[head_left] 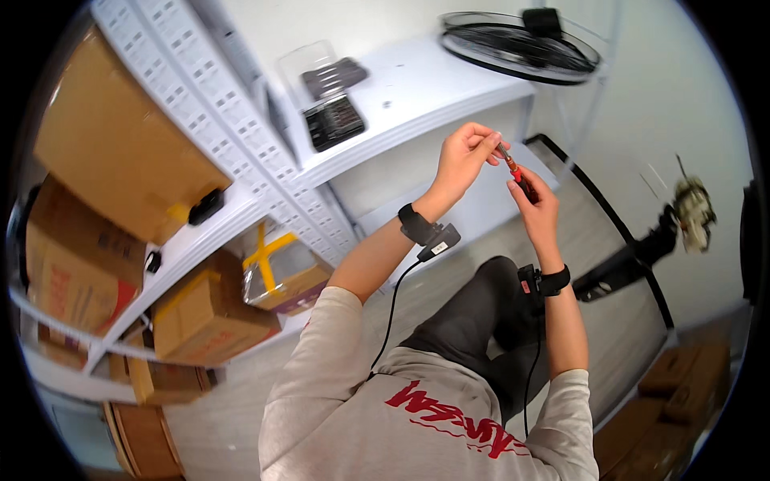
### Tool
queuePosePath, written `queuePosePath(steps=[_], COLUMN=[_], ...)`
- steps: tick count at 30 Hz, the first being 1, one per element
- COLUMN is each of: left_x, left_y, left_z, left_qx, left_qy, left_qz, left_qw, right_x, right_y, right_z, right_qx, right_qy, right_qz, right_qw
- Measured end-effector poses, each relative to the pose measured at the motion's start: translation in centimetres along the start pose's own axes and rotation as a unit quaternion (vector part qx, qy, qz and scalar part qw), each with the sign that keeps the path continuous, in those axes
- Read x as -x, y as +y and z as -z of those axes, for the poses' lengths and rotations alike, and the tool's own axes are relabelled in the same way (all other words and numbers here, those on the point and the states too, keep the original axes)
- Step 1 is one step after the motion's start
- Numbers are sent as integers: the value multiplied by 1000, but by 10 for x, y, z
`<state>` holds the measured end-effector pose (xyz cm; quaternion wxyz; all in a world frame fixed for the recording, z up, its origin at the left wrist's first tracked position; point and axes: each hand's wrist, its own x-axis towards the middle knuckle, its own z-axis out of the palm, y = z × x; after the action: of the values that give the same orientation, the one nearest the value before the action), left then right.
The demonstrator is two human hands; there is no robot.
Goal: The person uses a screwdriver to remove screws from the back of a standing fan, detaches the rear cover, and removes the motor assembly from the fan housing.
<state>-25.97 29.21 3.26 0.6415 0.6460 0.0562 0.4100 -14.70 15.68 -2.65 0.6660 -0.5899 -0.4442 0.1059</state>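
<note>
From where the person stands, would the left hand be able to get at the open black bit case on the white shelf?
Probably yes: the left hand is raised just beside the white metal shelf, and nothing stands between it and the open black bit case, though its fingers now pinch the small red-handled screwdriver.

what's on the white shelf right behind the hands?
On the white shelf: an open bit-set case, its clear lid raised, and a fan guard. Individual bits are too small to tell.
</note>
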Motion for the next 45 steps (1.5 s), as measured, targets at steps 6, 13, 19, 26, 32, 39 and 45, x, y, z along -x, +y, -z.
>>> queuePosePath(steps=[6, 13, 19, 26, 32, 39, 45], left_x=[8, 5, -3, -14, -21, -25, -26], left_y=[69, 111, 90, 86, 85, 83, 88], left_z=[99, 173, 205, 216, 217, 220, 220], left_qx=[-87, -352, -468, -503, -574, -611, -610], left_qy=[126, 304, 349, 328, 279, 246, 234], left_qz=[-89, -145, -74, -11, 19, 21, 37], left_qw=[984, 873, 809, 799, 770, 752, 756], right_x=[-34, -33, -41, -48, -46, -47, -45], right_y=[-23, -13, -20, -14, -10, -6, -4], right_z=[-111, -166, -166, -143, -140, -137, -134], right_qx=[-64, -96, -114, -112, -105, -100, -96], right_qy=[-77, -121, -129, -111, -132, -128, -120], right_qz=[56, -29, -43, -79, -95, -98, -109], right_qw=[993, 988, 984, 984, 981, 982, 982])
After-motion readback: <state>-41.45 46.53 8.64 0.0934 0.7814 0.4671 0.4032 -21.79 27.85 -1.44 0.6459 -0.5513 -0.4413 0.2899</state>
